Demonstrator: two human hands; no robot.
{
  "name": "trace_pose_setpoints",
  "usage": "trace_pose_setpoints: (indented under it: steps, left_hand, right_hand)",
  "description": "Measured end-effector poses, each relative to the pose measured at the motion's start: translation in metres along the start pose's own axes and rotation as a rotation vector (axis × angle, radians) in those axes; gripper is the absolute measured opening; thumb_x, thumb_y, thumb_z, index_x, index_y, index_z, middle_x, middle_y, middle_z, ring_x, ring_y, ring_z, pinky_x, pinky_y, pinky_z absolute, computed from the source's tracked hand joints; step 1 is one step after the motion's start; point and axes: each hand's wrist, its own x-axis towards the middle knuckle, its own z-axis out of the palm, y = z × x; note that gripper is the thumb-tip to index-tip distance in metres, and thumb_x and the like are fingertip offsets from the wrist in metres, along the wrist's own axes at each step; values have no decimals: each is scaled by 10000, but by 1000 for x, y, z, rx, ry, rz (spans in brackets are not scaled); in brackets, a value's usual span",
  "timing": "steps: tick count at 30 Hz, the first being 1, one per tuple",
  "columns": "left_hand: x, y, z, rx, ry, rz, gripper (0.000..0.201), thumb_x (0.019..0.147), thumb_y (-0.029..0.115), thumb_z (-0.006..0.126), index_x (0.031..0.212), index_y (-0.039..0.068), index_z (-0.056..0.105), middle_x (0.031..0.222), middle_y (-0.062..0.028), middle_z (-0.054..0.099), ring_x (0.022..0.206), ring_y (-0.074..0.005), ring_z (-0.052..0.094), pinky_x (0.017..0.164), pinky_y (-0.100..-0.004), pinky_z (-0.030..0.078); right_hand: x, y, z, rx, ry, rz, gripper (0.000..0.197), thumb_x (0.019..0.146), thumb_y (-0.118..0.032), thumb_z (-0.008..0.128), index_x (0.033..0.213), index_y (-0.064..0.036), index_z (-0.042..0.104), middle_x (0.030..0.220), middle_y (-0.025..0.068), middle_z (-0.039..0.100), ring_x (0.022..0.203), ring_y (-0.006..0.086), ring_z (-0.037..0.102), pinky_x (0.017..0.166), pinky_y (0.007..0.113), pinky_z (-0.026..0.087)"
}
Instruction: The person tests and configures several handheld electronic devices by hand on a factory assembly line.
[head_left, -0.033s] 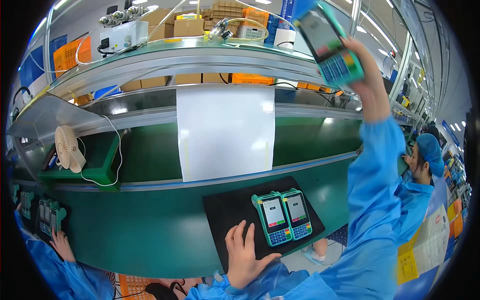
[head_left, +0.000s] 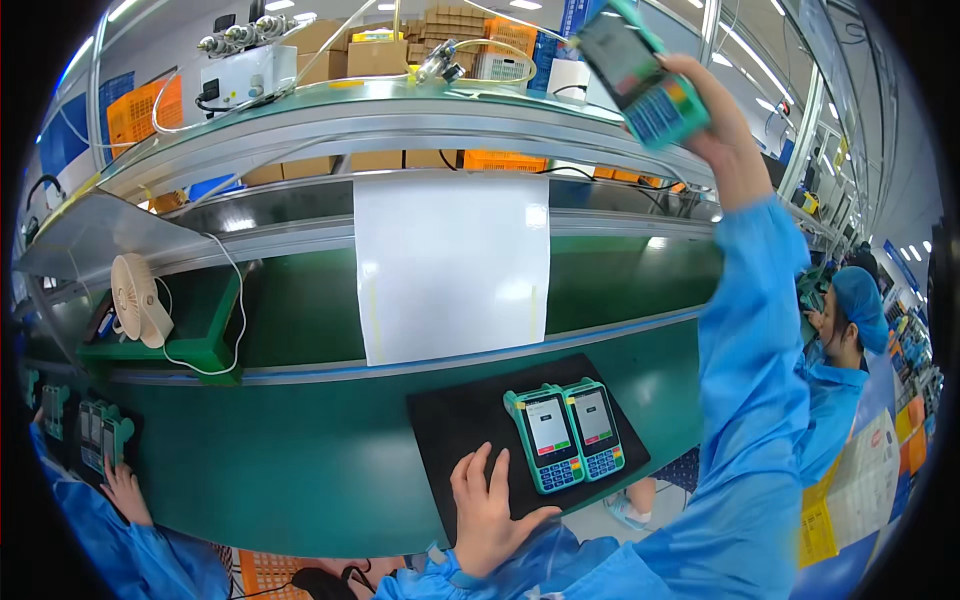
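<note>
My right hand is raised at the upper right. It grips a handheld payment terminal by its side, tilted, with screen and keypad showing. My left hand rests low on a black mat, fingers spread and holding nothing. Just right of it, a green-cased payment terminal lies face up on the mat. A second, similar terminal lies close beside it. Both screens are lit, with red and green buttons.
A white sheet hangs behind the green table. To its left stands a small fan by a green frame. A co-worker's hand touches terminals at far left. Another person works at right. A metal-edged shelf runs above.
My right hand has shifted slightly left and up with the terminal. My left hand and the two terminals on the mat stay in place.
</note>
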Motion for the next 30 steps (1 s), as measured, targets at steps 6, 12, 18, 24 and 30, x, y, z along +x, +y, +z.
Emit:
trace_pose_setpoints:
  steps: [6,12,18,24,30]
  left_hand:
    - [-13,-16,-3,20,2,7,872,653,423,883,1295,-40,516,1373,-263,396,1259,-442,359,1019,-517,385]
    - [-28,-33,-7,-5,65,-68,818,647,326,878,1299,-17,522,1376,-234,437,1226,-439,412,1045,-512,369]
    - [-42,-52,-2,32,114,-141,744,696,302,847,1287,-24,533,1346,-246,466,1214,-440,429,1036,-513,374]
    - [-60,-59,-25,292,2,-611,478,916,311,629,1281,13,544,1351,-200,523,1223,-387,470,1026,-502,357]
    - [-70,-75,-95,439,440,-370,243,799,28,684,1018,-39,602,976,-198,527,912,-374,534,799,-445,439]
  right_hand:
    - [109,31,23,-419,6,280,748,708,-364,790,1293,4,504,1134,192,617,1088,353,600,931,533,495]
    - [140,35,30,-684,13,268,783,831,-477,711,1414,-32,436,1432,289,426,1361,451,379,1118,597,287]
    - [111,58,16,-616,137,12,694,994,-573,428,1410,-19,451,1419,228,468,1359,368,411,1096,507,345]
    - [-87,137,-10,-1223,-134,-676,471,846,-127,681,1268,12,523,1312,239,538,1232,403,508,1044,453,415]
    - [-264,172,37,-954,-642,-421,451,727,-24,703,1170,-11,617,1267,245,549,1146,429,567,961,513,483]
